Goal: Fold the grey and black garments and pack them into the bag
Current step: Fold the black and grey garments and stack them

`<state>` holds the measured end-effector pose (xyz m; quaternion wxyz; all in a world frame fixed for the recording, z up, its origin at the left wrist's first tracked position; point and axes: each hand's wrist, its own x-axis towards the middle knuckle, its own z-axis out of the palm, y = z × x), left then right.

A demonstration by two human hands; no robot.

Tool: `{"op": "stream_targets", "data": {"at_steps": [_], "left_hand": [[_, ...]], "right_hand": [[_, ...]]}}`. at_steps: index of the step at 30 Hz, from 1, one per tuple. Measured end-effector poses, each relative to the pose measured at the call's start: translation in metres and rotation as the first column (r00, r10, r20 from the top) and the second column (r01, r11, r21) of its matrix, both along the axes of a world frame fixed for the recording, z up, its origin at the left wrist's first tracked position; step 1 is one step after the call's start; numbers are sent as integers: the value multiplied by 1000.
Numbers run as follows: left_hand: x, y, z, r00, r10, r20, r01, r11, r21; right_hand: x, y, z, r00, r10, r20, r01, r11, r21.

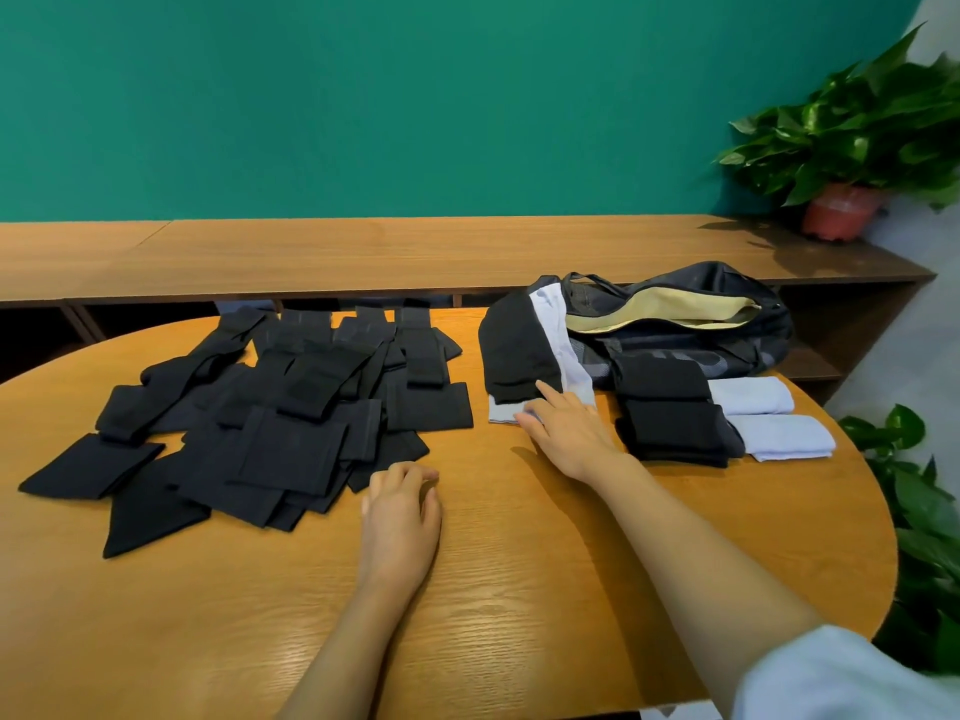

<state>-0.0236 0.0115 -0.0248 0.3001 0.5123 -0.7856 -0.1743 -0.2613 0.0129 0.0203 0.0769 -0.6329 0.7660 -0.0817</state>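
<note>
A heap of several black garments (270,418) covers the left half of the round wooden table (519,563). A dark bag (691,330) lies open at the far right, showing a beige lining. Draped against its left end are a black garment (517,350) and a pale grey garment (563,345). My right hand (569,433) lies with straight fingers on the lower edge of this pair. In front of the bag sit folded black pieces (670,413) and two folded grey pieces (769,418). My left hand (402,517) rests on the bare table beside the heap, fingers loosely curled, holding nothing.
A long wooden bench (363,257) runs behind the table against a green wall. A potted plant (852,148) stands at the bench's right end. More green leaves (924,537) crowd the table's right edge.
</note>
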Motion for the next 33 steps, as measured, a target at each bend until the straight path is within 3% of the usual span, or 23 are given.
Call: {"op": "stream_targets", "data": {"at_steps": [7,14,20,26,29,33], "left_hand": [[0,1,1,1000,-1,4,1,1000,-3],[0,0,0,1000,7,15,-7,1000,-3],[-1,5,4,999,-31,7,31,1000,5],[0,22,9,952,-252,176,281,945,-166],[4,34,8,958,-246,147,270,946,-178],[13,48,6,979,-197,57,203,969,-138]], "right_hand": [[5,-9,4,998,-42,-47,46,995,93],[19,14,10,977,-7,-215,-39,977,-210],[49,70,-3,949,17,-316,-96,967,-236],[72,117,-21,974,129,-186,-181,937,-299],[71,128,-20,981,185,-65,-196,919,-341],[70,133,-22,990,127,66,-104,953,-286]]}}
